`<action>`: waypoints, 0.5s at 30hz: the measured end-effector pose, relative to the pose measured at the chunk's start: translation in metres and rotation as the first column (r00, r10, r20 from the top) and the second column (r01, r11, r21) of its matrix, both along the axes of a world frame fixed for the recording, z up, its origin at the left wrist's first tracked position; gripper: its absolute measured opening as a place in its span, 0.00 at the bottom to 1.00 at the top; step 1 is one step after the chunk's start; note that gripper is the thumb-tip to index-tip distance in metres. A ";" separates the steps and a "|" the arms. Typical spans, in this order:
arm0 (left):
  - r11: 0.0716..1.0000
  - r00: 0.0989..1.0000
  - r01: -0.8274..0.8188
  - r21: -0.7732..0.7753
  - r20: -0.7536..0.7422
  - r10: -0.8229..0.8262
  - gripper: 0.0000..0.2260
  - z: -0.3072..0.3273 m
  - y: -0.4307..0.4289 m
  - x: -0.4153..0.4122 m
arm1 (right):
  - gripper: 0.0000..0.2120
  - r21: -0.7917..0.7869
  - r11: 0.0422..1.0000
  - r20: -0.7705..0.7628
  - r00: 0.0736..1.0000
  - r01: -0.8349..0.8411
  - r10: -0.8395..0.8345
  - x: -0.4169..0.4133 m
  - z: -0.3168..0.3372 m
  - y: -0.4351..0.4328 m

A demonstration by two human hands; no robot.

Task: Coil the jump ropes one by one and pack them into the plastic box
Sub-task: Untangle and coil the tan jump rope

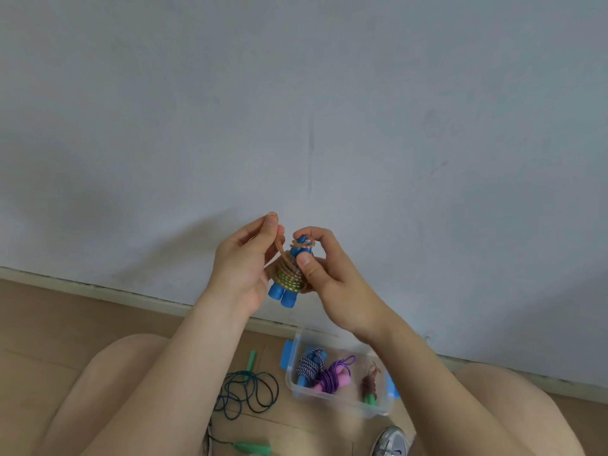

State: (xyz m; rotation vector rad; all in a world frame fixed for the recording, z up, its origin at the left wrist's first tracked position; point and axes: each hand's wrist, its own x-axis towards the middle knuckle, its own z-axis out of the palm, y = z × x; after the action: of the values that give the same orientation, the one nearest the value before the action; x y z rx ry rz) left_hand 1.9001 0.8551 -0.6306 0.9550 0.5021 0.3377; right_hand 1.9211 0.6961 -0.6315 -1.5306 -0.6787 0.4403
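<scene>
Two bare knees (125,383) framed the bottom edge. Above them, the left hand (243,268) cupped a multicoloured braided jump rope with blue plastic handles (289,277), wound in a tight coil, and pinched its loose end upward. The right hand (329,274) pinched the handle tops. Below, a clear plastic box with blue latches (375,410) on the wooden floor (49,324) held three coiled ropes (324,376). A dark green rope (250,390) lay loose beside it.
</scene>
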 end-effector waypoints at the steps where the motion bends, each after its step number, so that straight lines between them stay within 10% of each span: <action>1: 1.000 1.000 0.007 0.011 0.006 -0.007 0.07 0.000 -0.002 0.000 | 0.12 -0.016 1.000 -0.025 0.999 -0.020 0.020 0.002 0.002 -0.002; 9: 0.954 0.966 0.247 0.169 -0.120 -0.229 0.09 0.000 -0.014 -0.010 | 0.24 -0.005 1.000 -0.187 0.982 -0.019 0.018 0.006 0.006 -0.019; 15: 0.831 0.846 0.515 0.209 -0.277 -0.455 0.16 0.010 -0.011 -0.017 | 0.34 -0.117 0.993 -0.031 1.000 -0.008 0.004 0.002 0.007 -0.021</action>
State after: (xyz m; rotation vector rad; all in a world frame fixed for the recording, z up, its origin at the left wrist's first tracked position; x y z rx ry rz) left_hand 1.8827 0.8443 -0.6209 1.3645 0.3930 -0.1731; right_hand 1.9229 0.6752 -0.6243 -1.6297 -0.6430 0.5145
